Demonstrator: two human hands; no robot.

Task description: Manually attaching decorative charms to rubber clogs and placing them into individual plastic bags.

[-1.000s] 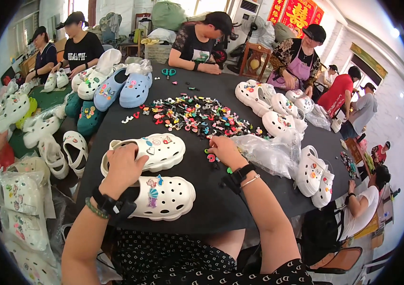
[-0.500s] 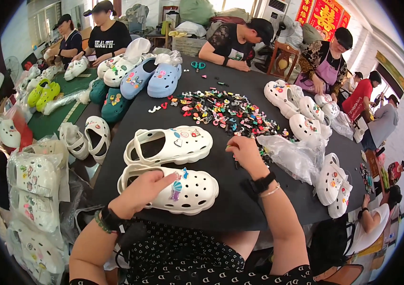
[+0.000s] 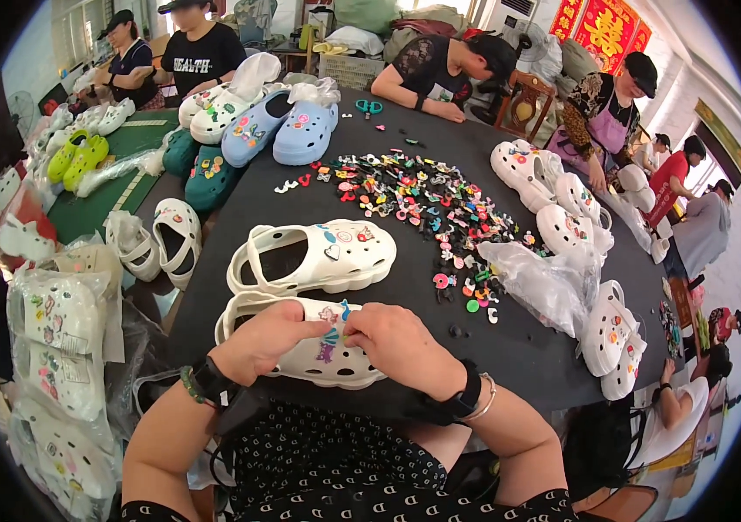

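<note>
The black counter (image 3: pixel 527 348) carries a second white clog (image 3: pixel 314 257) and a heap of small coloured charms (image 3: pixel 414 196), too tiny to tell apart. Nearest the person lies a white clog (image 3: pixel 318 357) (its heel and middle hidden under the hands). Left hand (image 3: pixel 261 339) and right hand (image 3: pixel 396 344) both curl closed on its upper; the fingertips meet there, hiding whatever they pinch.

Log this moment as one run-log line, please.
left hand: on near white clog | right hand: pressing charm onto it | second white clog: behind | charm pile: on table
</note>
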